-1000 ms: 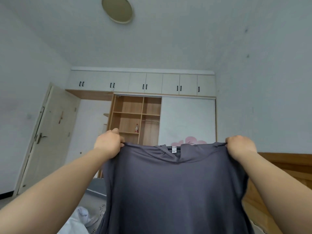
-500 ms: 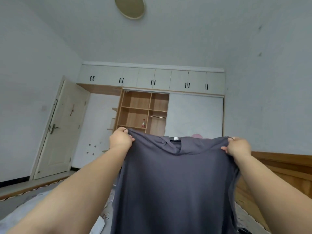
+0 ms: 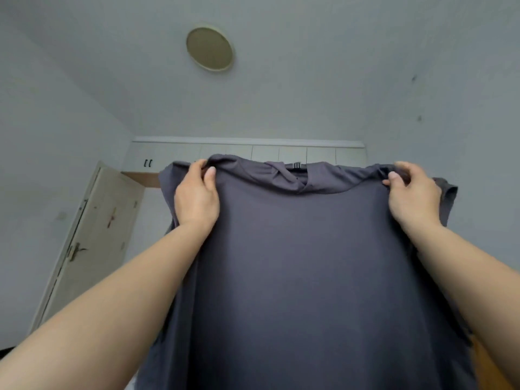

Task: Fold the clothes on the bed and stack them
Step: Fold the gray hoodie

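A dark grey T-shirt hangs spread out in front of me, held up high by its shoulders. My left hand pinches the left shoulder seam between thumb and fingers. At the right shoulder, my right hand grips the fabric the same way. The neckline with a small striped label sits between my hands, and short sleeves stick out past each hand. The shirt hides the bed and any other clothes below.
A pale door stands ajar at the left. White upper cabinets run along the far wall behind the shirt. A round ceiling lamp is overhead. A strip of wooden furniture shows at the lower right.
Both hands have raised the shirt higher and the view has tilted up toward the ceiling. The open wardrobe shelves and the bed are now hidden behind the shirt.
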